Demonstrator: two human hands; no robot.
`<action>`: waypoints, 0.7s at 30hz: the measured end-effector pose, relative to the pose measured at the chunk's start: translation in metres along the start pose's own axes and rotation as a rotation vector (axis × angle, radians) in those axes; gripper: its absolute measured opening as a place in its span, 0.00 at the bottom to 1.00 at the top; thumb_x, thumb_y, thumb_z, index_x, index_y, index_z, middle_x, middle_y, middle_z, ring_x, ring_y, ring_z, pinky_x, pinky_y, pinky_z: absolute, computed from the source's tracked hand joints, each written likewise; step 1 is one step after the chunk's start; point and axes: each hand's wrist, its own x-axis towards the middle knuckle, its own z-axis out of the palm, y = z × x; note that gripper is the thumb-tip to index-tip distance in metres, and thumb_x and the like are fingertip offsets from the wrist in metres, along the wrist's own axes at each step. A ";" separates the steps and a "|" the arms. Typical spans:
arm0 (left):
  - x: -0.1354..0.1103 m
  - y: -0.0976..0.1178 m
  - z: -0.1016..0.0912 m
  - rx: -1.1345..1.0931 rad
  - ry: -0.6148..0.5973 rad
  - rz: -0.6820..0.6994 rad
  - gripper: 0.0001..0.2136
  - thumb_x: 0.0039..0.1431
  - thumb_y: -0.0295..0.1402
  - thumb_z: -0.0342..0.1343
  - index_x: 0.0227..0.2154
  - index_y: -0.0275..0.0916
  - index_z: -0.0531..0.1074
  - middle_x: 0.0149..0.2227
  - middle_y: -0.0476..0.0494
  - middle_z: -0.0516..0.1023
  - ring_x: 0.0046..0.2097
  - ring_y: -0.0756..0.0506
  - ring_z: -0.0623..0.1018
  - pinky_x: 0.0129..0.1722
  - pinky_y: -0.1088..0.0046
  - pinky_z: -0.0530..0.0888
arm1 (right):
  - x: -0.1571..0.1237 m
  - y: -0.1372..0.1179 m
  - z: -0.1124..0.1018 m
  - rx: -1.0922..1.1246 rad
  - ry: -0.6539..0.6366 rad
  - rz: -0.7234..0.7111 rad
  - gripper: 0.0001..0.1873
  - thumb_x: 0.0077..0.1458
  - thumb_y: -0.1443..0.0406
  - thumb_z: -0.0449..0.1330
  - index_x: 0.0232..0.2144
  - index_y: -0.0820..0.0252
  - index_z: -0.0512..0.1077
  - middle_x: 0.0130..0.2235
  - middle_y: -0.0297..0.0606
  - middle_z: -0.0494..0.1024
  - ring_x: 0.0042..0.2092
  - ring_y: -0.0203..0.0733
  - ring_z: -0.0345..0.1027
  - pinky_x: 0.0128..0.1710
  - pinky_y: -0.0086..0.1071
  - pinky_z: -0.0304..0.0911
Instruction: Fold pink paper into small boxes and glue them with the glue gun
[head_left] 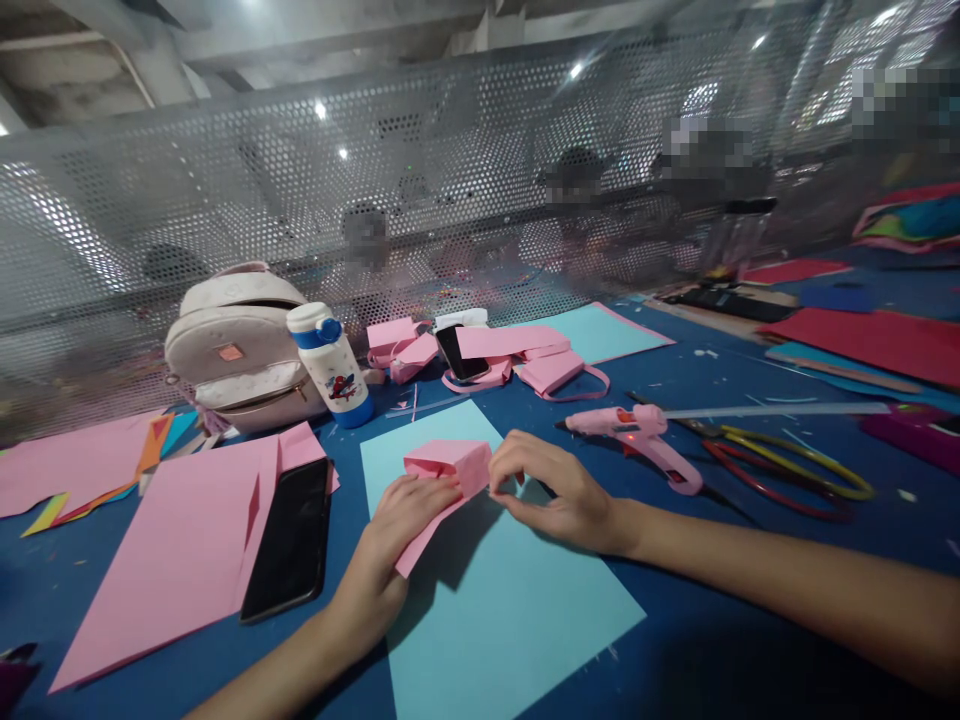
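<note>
A small pink paper box (472,468) with an open end and a loose flap is held over a light-blue sheet of paper (517,620). My left hand (405,525) is closed around its left side, with fingers lying across the front and some fingertips hidden in the fold. At the box's right edge, my right hand (551,495) makes a pinch, thumb and forefinger meeting at the paper. Just beyond my right hand lies a pink hot glue gun (637,430) with a clear glue stick in its back and an orange light showing.
Scissors (787,470) with red and yellow handles lie right of the glue gun. At left are folded pink paper (187,520) and a black phone (289,545). A bottle (334,370), a backpack (240,350) and finished-looking pink paper bags (555,372) stand behind, before a perforated metal screen (450,150).
</note>
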 end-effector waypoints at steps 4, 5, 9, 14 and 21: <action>-0.001 0.000 0.001 0.001 -0.009 0.024 0.30 0.59 0.19 0.42 0.63 0.47 0.61 0.62 0.43 0.70 0.64 0.42 0.68 0.65 0.58 0.54 | 0.000 -0.005 0.003 0.021 -0.004 0.035 0.05 0.61 0.72 0.59 0.38 0.59 0.69 0.34 0.36 0.74 0.36 0.37 0.64 0.34 0.31 0.63; -0.001 0.000 0.001 0.005 -0.014 0.036 0.31 0.58 0.19 0.42 0.63 0.46 0.61 0.62 0.43 0.70 0.64 0.41 0.68 0.65 0.58 0.54 | -0.001 -0.006 0.004 0.026 -0.014 0.053 0.05 0.61 0.71 0.60 0.38 0.59 0.69 0.34 0.37 0.75 0.36 0.37 0.65 0.36 0.31 0.64; 0.002 0.002 0.002 0.021 -0.041 0.067 0.31 0.56 0.20 0.43 0.63 0.46 0.61 0.61 0.42 0.71 0.63 0.41 0.69 0.64 0.58 0.54 | -0.001 -0.010 0.006 0.040 -0.046 0.113 0.04 0.61 0.67 0.62 0.38 0.59 0.70 0.37 0.38 0.77 0.40 0.40 0.69 0.43 0.35 0.67; 0.003 0.003 0.003 0.057 -0.054 0.088 0.32 0.55 0.21 0.45 0.64 0.45 0.60 0.61 0.40 0.72 0.62 0.39 0.69 0.64 0.56 0.55 | 0.000 -0.013 0.006 0.012 -0.051 0.118 0.03 0.61 0.68 0.62 0.38 0.59 0.70 0.37 0.38 0.78 0.41 0.40 0.70 0.43 0.34 0.67; 0.002 0.002 0.003 0.095 -0.074 0.095 0.35 0.52 0.21 0.45 0.65 0.46 0.58 0.62 0.39 0.70 0.63 0.38 0.68 0.64 0.53 0.55 | -0.002 -0.013 0.009 -0.044 -0.106 0.053 0.06 0.60 0.74 0.57 0.37 0.58 0.68 0.35 0.37 0.76 0.38 0.39 0.69 0.41 0.34 0.66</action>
